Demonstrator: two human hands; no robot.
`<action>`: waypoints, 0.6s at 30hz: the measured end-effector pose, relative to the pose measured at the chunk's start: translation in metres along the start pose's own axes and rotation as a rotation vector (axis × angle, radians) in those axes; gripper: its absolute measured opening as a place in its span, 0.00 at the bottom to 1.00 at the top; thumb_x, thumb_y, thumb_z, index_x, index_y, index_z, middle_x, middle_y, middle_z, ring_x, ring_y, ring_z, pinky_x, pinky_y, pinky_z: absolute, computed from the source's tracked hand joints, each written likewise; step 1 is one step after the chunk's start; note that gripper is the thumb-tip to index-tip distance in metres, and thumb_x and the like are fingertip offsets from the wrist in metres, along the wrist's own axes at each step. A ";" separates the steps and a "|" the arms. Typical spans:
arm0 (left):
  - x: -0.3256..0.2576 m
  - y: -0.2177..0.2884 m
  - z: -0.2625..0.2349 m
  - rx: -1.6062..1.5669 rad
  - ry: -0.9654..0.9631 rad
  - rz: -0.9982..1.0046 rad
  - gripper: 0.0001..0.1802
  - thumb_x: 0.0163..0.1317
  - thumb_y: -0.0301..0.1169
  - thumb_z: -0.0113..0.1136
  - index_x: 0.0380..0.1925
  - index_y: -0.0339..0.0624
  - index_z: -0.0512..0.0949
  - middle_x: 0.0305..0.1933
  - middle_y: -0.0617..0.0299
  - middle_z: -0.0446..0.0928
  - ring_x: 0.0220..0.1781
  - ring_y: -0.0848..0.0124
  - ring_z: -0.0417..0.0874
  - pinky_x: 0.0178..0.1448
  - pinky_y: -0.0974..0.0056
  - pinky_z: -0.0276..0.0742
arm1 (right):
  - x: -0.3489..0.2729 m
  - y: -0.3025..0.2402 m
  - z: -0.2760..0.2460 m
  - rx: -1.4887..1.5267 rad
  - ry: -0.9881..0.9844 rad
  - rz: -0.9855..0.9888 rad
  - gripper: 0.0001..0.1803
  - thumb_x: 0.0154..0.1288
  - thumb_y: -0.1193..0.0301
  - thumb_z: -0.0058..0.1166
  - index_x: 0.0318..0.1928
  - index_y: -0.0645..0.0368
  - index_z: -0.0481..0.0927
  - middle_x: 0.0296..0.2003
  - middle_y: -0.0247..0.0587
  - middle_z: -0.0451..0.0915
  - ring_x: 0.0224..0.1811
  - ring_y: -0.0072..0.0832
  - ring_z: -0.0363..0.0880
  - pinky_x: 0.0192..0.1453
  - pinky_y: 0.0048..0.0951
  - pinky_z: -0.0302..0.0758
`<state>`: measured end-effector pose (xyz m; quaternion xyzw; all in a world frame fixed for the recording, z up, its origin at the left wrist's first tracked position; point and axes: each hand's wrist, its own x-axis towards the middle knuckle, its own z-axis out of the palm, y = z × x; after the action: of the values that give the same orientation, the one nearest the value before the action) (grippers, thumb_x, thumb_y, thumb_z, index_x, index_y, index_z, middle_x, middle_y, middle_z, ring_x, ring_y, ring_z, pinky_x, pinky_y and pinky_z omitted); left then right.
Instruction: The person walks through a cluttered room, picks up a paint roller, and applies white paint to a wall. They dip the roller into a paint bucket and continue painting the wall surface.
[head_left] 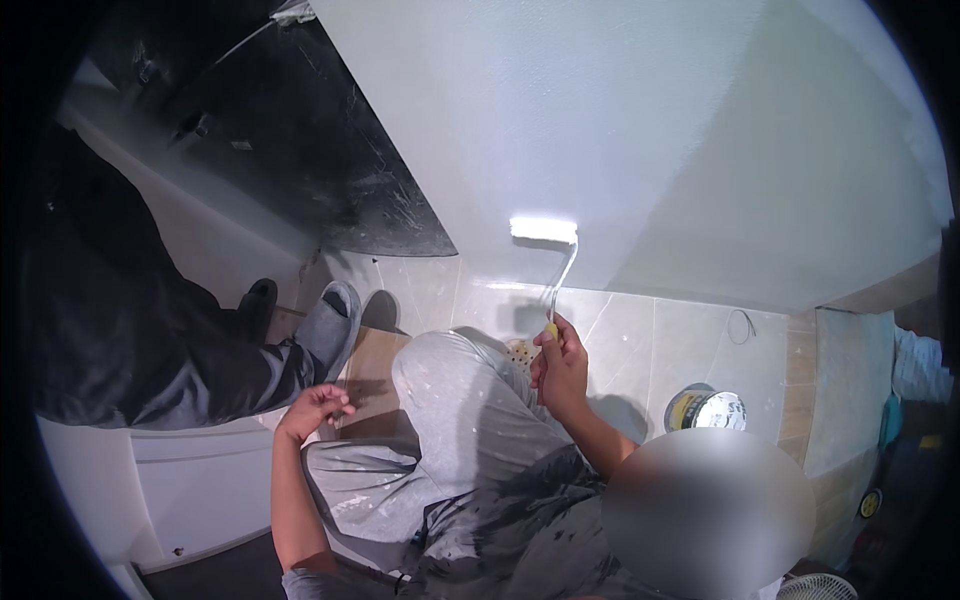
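Observation:
My right hand (562,370) is closed round the yellow handle of a paint roller (543,231). Its bright white sleeve lies against the pale wall (560,120), low down near the floor. The bent wire frame runs from the sleeve to my fingers. To the left, my left hand (320,408) hovers above my paint-spotted grey trouser leg (460,380), fingers loosely bent and apart, holding nothing. A small paint bucket (718,411) with white on its top stands on the floor, right of my right forearm.
Another person's dark trouser leg (190,340) and grey slipper (332,330) are close on the left. Above them is a scuffed black panel (330,160). A thin wire loop (740,327) lies on the tiled floor (640,340). A blurred patch hides the lower right.

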<state>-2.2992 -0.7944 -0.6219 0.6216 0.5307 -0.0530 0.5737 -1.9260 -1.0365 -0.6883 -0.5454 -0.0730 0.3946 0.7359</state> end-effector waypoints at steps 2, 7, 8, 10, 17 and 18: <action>-0.008 0.048 0.025 -0.068 0.062 0.235 0.12 0.71 0.36 0.62 0.45 0.37 0.82 0.40 0.58 0.87 0.37 0.77 0.83 0.40 0.70 0.75 | -0.018 -0.029 0.013 0.005 -0.038 -0.123 0.26 0.80 0.67 0.45 0.72 0.63 0.61 0.42 0.37 0.74 0.19 0.15 0.69 0.18 0.19 0.68; -0.093 0.178 0.131 -0.216 -0.054 0.794 0.15 0.71 0.35 0.61 0.47 0.32 0.82 0.41 0.52 0.87 0.40 0.67 0.87 0.51 0.62 0.81 | -0.030 -0.092 0.038 -0.030 -0.133 -0.399 0.28 0.80 0.68 0.44 0.74 0.62 0.59 0.44 0.39 0.73 0.20 0.14 0.68 0.20 0.18 0.69; -0.119 0.200 0.149 -0.213 -0.140 0.943 0.20 0.74 0.40 0.57 0.46 0.30 0.82 0.40 0.48 0.87 0.43 0.59 0.88 0.53 0.58 0.82 | -0.024 -0.105 0.045 -0.027 -0.130 -0.424 0.28 0.80 0.68 0.44 0.74 0.62 0.59 0.45 0.39 0.73 0.20 0.14 0.68 0.21 0.18 0.69; -0.184 0.230 0.186 -0.425 -0.404 1.008 0.27 0.77 0.46 0.48 0.47 0.28 0.82 0.44 0.41 0.85 0.50 0.45 0.87 0.58 0.48 0.81 | -0.020 -0.140 0.061 -0.005 -0.122 -0.434 0.27 0.81 0.69 0.43 0.74 0.63 0.60 0.46 0.40 0.74 0.20 0.14 0.68 0.20 0.18 0.69; -0.267 0.272 0.236 -0.859 -0.743 1.411 0.36 0.76 0.50 0.49 0.51 0.16 0.77 0.43 0.46 0.86 0.46 0.61 0.87 0.48 0.67 0.82 | -0.015 -0.226 0.102 0.018 -0.245 -0.795 0.27 0.80 0.68 0.47 0.73 0.65 0.61 0.44 0.41 0.76 0.20 0.14 0.71 0.20 0.17 0.70; -0.274 0.274 0.245 -0.965 -0.737 1.393 0.36 0.77 0.50 0.49 0.49 0.16 0.78 0.40 0.45 0.86 0.42 0.63 0.87 0.44 0.68 0.82 | -0.016 -0.238 0.102 0.000 -0.236 -0.812 0.27 0.80 0.68 0.47 0.72 0.65 0.62 0.44 0.41 0.76 0.20 0.14 0.71 0.20 0.16 0.70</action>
<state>-2.0869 -1.0859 -0.3396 0.4379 -0.2147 0.3367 0.8055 -1.8727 -0.9934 -0.4384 -0.4235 -0.3657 0.1324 0.8181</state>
